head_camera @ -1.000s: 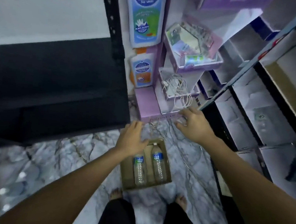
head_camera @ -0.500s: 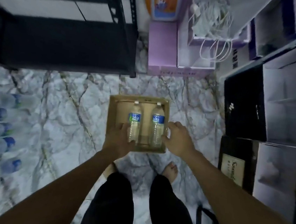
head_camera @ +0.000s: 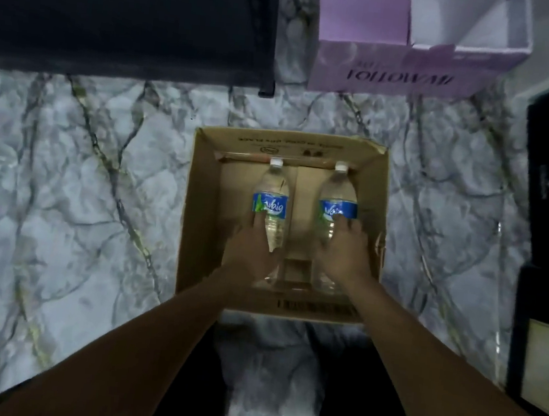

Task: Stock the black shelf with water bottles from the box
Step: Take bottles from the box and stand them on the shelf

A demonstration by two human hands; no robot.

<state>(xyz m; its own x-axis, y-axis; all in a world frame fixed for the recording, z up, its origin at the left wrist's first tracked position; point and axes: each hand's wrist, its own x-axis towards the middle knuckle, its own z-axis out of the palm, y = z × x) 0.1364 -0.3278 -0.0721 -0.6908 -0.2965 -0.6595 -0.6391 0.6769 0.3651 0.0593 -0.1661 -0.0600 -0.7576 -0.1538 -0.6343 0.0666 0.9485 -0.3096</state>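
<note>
Hands that half a second ago hovered at the near rim of the open brown cardboard box (head_camera: 197,220) have now dropped inside it, the view tightening as the person bends over the grey-veined marble floor (head_camera: 65,186). At 10 o'clock, the black metal shelf (head_camera: 127,13) waits, its corner post planted just beyond the box. Left of centre, the left hand (head_camera: 248,249) curls its fingers (head_camera: 258,221) around the lower body of the left clear plastic water bottle with a blue label (head_camera: 272,204); at 2 o'clock from it, the right hand (head_camera: 343,252) wraps the right clear plastic water bottle with a blue label (head_camera: 337,207) the same way. Both bottles lie on the box floor, white caps pointing toward the shelf. How firmly either grasp has closed cannot be told. With both bottles apparently taken at once, the lift looks imminent, and they seem to be the last two in the box. At 1 o'clock stands a lilac printed carton (head_camera: 400,65).
</note>
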